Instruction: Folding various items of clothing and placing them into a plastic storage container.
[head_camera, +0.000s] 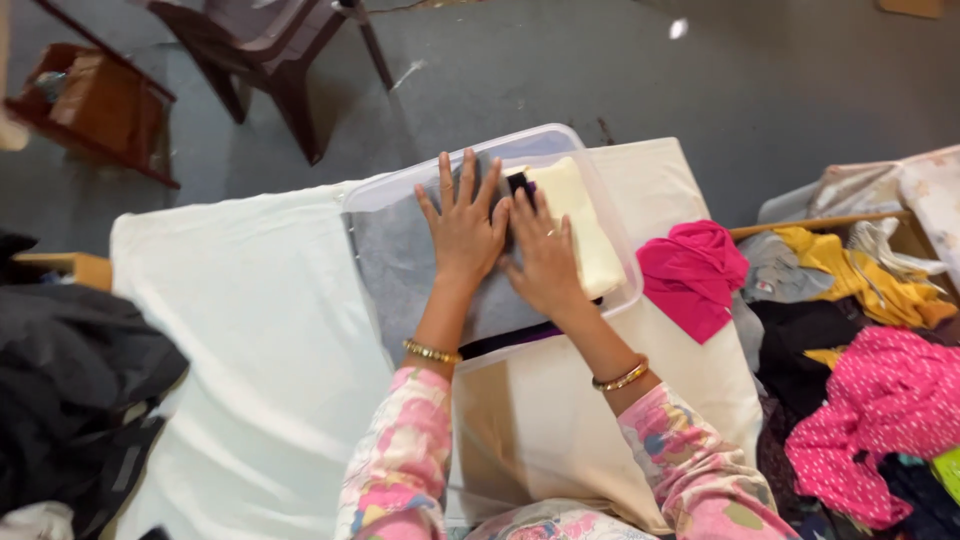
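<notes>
Hands flat in clear bin (375, 192) on white-covered table (250, 330). Left hand (463, 225): fingers spread wide, palm down on grey cloth (400, 255), gripping nothing. Right hand (547, 262): fingers loosely extended, close together, pressing same cloth at its right edge, tips near a dark item (518, 184); also gripping nothing. Gold bangles on both wrists, floral sleeves below.

Grey cloth: folded, fills left and centre of bin, lies flat under both palms. Cream fold (585, 235) packed along right wall of bin, just beside right hand, touching grey cloth's edge. Dark purple layer (520, 338) visible beneath grey at near wall.

Surroundings: pink garment (692, 275) on table just right of bin. Mixed clothes pile (860, 330) further right, yellow and pink-dotted pieces on top. Dark fabric heap (70, 380) at left. Chair (270, 50) and wooden crate (90, 105) on floor beyond table.

Risks, as judged:
- Uneven pressure from two palms could push grey cloth sideways and rumple fold; right edge already crowded against cream fold.
- Cream fold could ride up bin wall if squeezed from left.
- Thin plastic walls could bow under downward load; stack looks near rim height, though exact level hard to tell.
- Bin could slide on loose table cover, bunching it.
</notes>
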